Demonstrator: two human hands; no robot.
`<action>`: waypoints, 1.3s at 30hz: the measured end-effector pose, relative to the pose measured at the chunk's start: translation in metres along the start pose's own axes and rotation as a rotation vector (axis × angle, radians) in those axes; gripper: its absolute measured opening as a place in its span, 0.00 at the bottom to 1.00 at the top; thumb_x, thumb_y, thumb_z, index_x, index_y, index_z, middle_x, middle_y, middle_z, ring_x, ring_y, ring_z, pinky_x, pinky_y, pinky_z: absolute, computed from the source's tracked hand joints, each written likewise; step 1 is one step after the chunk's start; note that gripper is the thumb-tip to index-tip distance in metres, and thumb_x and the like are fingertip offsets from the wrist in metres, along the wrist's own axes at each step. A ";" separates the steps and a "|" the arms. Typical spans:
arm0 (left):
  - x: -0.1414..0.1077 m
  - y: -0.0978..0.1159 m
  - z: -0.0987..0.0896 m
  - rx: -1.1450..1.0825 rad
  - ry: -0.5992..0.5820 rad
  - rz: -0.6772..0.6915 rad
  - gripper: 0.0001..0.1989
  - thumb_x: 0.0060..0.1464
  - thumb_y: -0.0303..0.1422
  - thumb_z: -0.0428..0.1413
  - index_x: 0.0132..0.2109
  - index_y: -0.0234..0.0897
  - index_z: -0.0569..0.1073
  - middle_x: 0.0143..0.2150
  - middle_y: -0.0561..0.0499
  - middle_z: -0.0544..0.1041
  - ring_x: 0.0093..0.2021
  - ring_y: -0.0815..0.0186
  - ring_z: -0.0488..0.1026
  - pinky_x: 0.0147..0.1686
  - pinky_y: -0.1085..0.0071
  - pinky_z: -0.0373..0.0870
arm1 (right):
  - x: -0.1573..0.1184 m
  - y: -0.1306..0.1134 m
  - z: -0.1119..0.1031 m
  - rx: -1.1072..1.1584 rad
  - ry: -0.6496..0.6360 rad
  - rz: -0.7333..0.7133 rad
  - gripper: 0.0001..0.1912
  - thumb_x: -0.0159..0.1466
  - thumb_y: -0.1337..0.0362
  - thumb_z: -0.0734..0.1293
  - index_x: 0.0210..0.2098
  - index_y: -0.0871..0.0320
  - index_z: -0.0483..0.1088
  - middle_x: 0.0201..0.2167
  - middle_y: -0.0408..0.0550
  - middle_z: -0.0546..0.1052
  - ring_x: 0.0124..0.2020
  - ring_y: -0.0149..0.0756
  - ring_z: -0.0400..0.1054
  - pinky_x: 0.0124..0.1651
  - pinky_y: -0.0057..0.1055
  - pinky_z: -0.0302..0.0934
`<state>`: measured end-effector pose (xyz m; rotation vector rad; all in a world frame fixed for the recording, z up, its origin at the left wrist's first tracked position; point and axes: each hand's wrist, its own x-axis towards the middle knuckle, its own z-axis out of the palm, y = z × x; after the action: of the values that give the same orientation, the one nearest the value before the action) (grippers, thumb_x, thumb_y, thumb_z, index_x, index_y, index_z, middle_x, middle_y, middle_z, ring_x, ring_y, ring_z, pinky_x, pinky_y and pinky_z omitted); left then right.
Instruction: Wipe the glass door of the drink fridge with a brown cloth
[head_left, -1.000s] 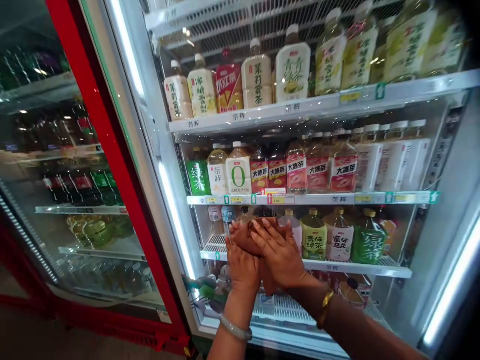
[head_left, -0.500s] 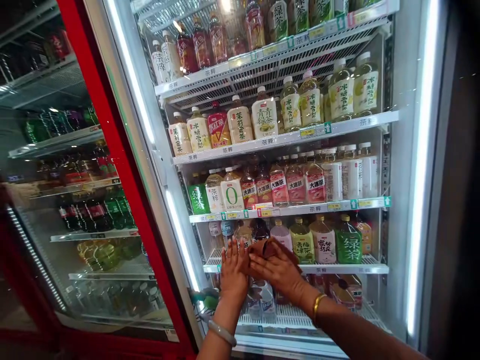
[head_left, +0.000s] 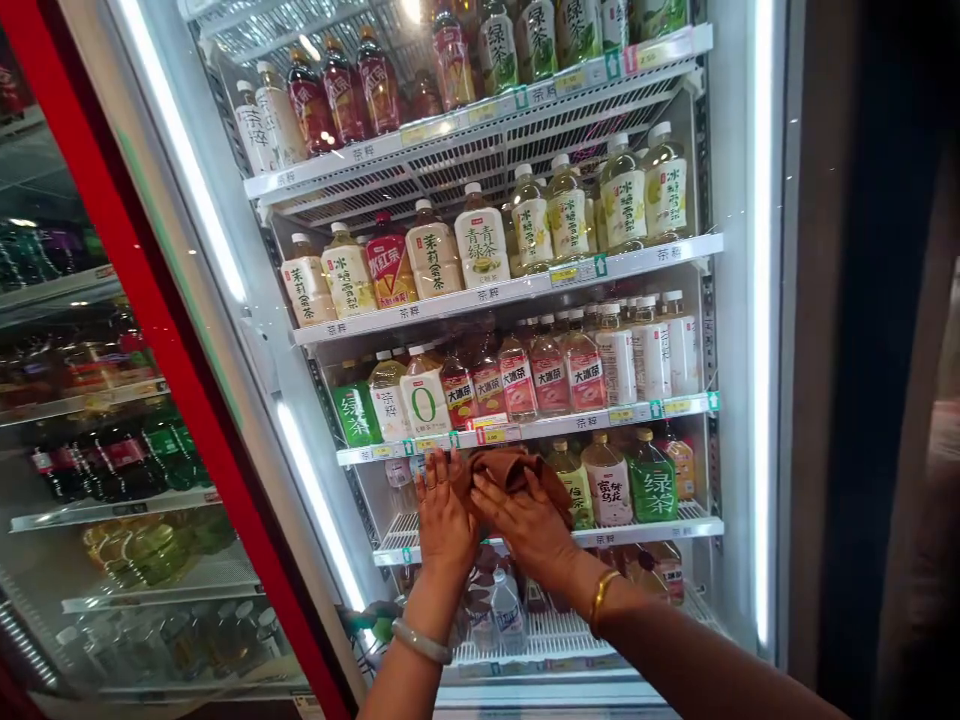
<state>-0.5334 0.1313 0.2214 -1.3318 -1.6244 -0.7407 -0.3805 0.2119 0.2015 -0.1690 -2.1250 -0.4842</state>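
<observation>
Apparently wiping the glass door [head_left: 405, 505] of a brightly lit drinks fridge [head_left: 735, 330], with both hands raised from the near side. Under the right hand [head_left: 529, 520], level with bottles [head_left: 611, 490] on the far side of the pane: a brown cloth [head_left: 517, 468], bunched along the top and trailing a loose corner to the right. In the right grip: that same cloth, pinned by spread fingers rather than balled in a fist. In the left grip: nothing visible, only a flat palm and fanned fingers on the left hand [head_left: 446, 520], just beside the left edge of the cloth. Hard to tell whether touching it.

For an even wipe, probably best to smooth out the bunched folds, so as to lay more fabric against the glass. Better, too, to press with the whole palm than with fingertips alone, steadily and without shoving. Worth working in straight, overlapping strokes from high to low, across to the light strip [head_left: 319, 505] at the left. Wise to lift the bare left palm clear of wiped glass, for fear of fresh prints. Also worth minding the gold bangle [head_left: 602, 600] on the right and the pale bangle [head_left: 421, 642] on the left, to avoid a knock or scrape.
</observation>
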 end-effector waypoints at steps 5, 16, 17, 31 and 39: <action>0.005 0.034 0.008 -0.005 -0.004 0.074 0.42 0.64 0.26 0.51 0.77 0.40 0.39 0.79 0.39 0.42 0.78 0.52 0.38 0.74 0.45 0.47 | -0.051 0.060 -0.043 -0.116 0.088 0.020 0.31 0.67 0.77 0.60 0.66 0.50 0.65 0.63 0.44 0.74 0.49 0.35 0.73 0.78 0.54 0.27; 0.077 0.083 0.009 -0.090 0.111 0.056 0.39 0.65 0.27 0.49 0.77 0.40 0.40 0.79 0.39 0.45 0.78 0.51 0.39 0.74 0.45 0.49 | 0.014 0.078 -0.062 -0.078 0.137 0.159 0.35 0.65 0.71 0.63 0.71 0.54 0.59 0.71 0.49 0.63 0.70 0.44 0.59 0.76 0.59 0.25; 0.071 0.084 0.011 -0.081 0.094 0.063 0.40 0.64 0.26 0.50 0.77 0.42 0.41 0.79 0.40 0.44 0.78 0.51 0.39 0.74 0.44 0.48 | 0.000 0.077 -0.059 -0.095 0.108 0.112 0.35 0.65 0.71 0.63 0.71 0.54 0.58 0.71 0.48 0.63 0.68 0.44 0.61 0.77 0.58 0.30; 0.138 0.154 0.012 -0.082 0.153 0.075 0.36 0.67 0.29 0.48 0.77 0.40 0.44 0.78 0.41 0.49 0.78 0.54 0.42 0.74 0.46 0.49 | 0.015 0.161 -0.132 -0.135 0.387 0.357 0.40 0.62 0.76 0.61 0.73 0.55 0.54 0.71 0.53 0.64 0.71 0.48 0.59 0.74 0.62 0.41; 0.128 0.148 0.013 -0.053 0.150 0.119 0.38 0.64 0.26 0.50 0.76 0.41 0.47 0.78 0.40 0.48 0.78 0.49 0.42 0.73 0.42 0.50 | -0.036 0.159 -0.121 -0.301 0.240 0.098 0.38 0.60 0.80 0.59 0.67 0.52 0.64 0.65 0.44 0.72 0.56 0.40 0.72 0.65 0.45 0.59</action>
<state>-0.3983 0.2352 0.3186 -1.3638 -1.4034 -0.7962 -0.2198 0.3105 0.2763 -0.3659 -1.7932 -0.7273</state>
